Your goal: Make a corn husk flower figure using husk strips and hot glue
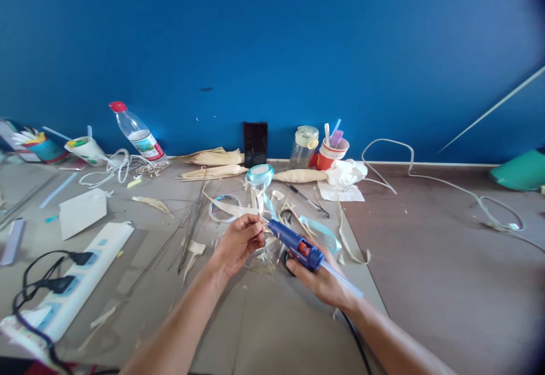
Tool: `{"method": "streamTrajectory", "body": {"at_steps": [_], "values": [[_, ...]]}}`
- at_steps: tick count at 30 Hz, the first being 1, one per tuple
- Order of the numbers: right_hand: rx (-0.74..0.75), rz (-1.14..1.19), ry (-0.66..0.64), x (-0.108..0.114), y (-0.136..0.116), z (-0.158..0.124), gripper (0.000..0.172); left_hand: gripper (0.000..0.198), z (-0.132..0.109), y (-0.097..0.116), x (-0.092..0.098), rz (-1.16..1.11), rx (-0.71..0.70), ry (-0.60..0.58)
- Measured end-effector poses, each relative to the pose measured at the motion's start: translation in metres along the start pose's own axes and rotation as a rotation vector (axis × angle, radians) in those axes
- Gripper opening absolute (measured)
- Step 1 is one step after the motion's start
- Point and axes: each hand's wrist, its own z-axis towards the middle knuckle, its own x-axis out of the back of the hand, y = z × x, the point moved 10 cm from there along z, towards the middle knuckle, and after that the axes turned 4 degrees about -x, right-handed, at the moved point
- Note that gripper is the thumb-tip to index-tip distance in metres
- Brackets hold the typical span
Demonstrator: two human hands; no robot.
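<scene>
Resting in right hand (324,282), glue gun (298,245)

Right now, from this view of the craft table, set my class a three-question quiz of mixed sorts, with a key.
1. True or false: the right hand holds the blue glue gun.
2. The water bottle has a cap of which colour? A green, B red, C white.
3. Fill in: the gun's nozzle points toward pale strips pinched by the ___ hand.
Key: 1 true; 2 B; 3 left hand.
</scene>
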Motion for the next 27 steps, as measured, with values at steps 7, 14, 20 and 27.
{"method": "streamTrajectory", "body": {"at_steps": [7,14,20,27], "values": [[0.002,-0.050,-0.042,-0.0048,-0.0033,0.0023,0.016,0.027,-0.0004,-0.0002,0.0014,0.004,0.001,0.034],[0.014,-0.093,-0.047,-0.0058,-0.0045,0.0025,0.017,0.027,-0.0010,0.0019,0.0002,-0.004,-0.002,0.037],[0.005,-0.088,-0.050,-0.0073,-0.0007,0.0022,0.018,0.028,-0.0017,0.0022,-0.0007,-0.010,0.007,0.042],[-0.015,-0.091,-0.047,-0.0069,0.0001,0.0020,0.017,0.026,-0.0002,0.0012,0.0009,-0.013,0.004,0.034]]}}
